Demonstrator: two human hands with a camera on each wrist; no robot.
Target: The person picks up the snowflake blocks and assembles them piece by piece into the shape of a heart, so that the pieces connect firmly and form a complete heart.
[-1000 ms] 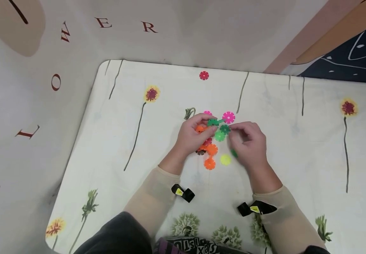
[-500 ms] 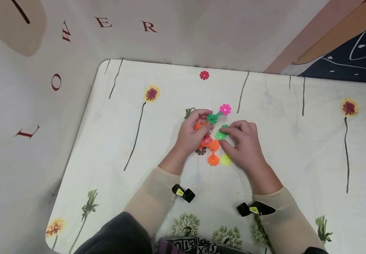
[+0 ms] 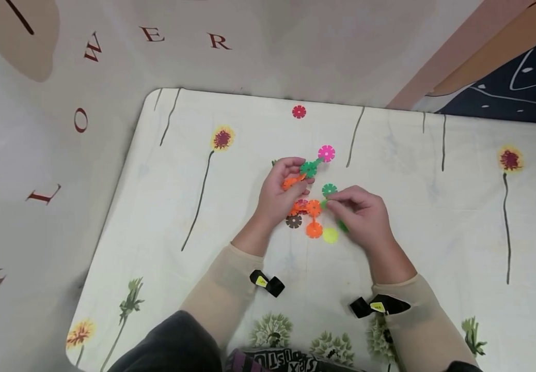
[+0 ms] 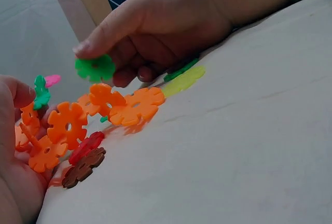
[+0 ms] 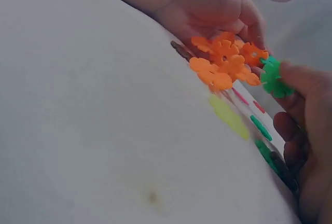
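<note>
My left hand [image 3: 274, 196] holds a chain of joined plastic snowflake discs. Orange discs [image 4: 68, 125] hang from it toward me, while a green disc [image 3: 309, 169] and a pink disc [image 3: 326, 153] stick out at its far end. Between thumb and forefinger, my right hand [image 3: 364, 217] pinches a light green snowflake disc [image 4: 95, 68], mostly covered by the fingertips in the head view. That disc is apart from the chain in the left wrist view. Just beyond the right fingertips lies a darker green disc [image 3: 329, 189].
Loose discs lie on the flower-printed tablecloth [image 3: 435, 217]: brown [image 3: 294, 221], yellow [image 3: 330, 235], and red [image 4: 86, 148] near the left hand. Another green disc [image 3: 343, 226] is partly under the right hand. Farther back, a red disc [image 3: 299, 111] lies near the table's wall-side edge.
My right hand has moved to the light green disc and now pinches it. The left hand has shifted slightly away from me, carrying the chain's green and pink end farther back and left.
</note>
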